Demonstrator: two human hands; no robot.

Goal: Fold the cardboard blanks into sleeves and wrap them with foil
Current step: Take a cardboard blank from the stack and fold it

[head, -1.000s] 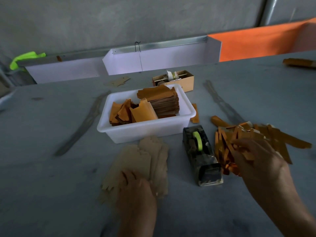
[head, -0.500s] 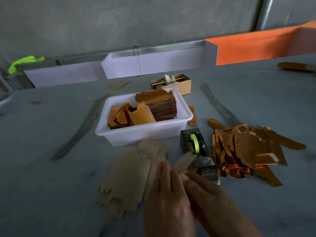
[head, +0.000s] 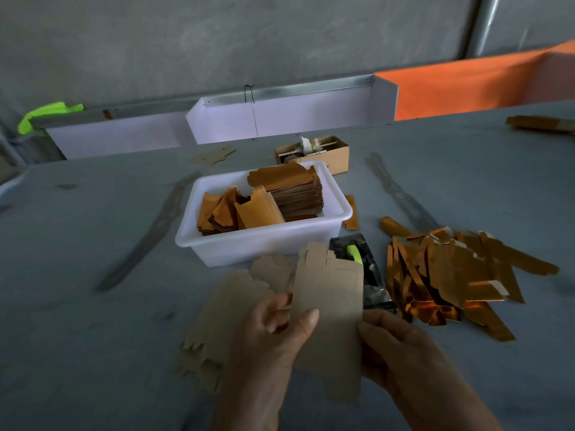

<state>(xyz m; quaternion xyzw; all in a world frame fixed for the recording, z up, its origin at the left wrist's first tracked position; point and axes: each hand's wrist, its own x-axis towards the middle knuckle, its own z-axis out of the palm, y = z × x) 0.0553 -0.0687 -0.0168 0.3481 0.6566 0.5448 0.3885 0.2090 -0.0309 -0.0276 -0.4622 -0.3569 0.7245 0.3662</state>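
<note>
blank lifted and held at both edges, ready for folding

cardboard blank (head: 328,309) is up off the table (head: 77,306), flat side toward the camera, notched tabs at its far end. left hand (head: 273,334) pinches its left edge, thumb laid across the face and fingers curled behind; right hand (head: 401,346) grips the right edge low down, fingers wrapped round the back. holding it by the 2 long sides looks like a set-up for bending the panels along their creases, so this reads as the start of forming 1 sleeve

stack of blanks (head: 224,312) lies on the table just under and left of the left hand, fanned out, probably so the top sheet can be slid off with 1 hand. pile of foil pieces (head: 451,275) is spread to the right, beside the right hand's reach, which suits wrapping after the fold. tape dispenser (head: 364,269) sits between the 2 supplies, partly hidden behind the raised blank, its cutter end toward the person, likely for sealing the wrap

white tub (head: 264,244) stands beyond, holding orange-gold pieces both stacked and loose; whether these are finished sleeves i cannot say for sure. small cardboard box (head: 329,157) sits behind the tub

foil has not been brought to this blank yet, and the fold itself is not yet made
</note>
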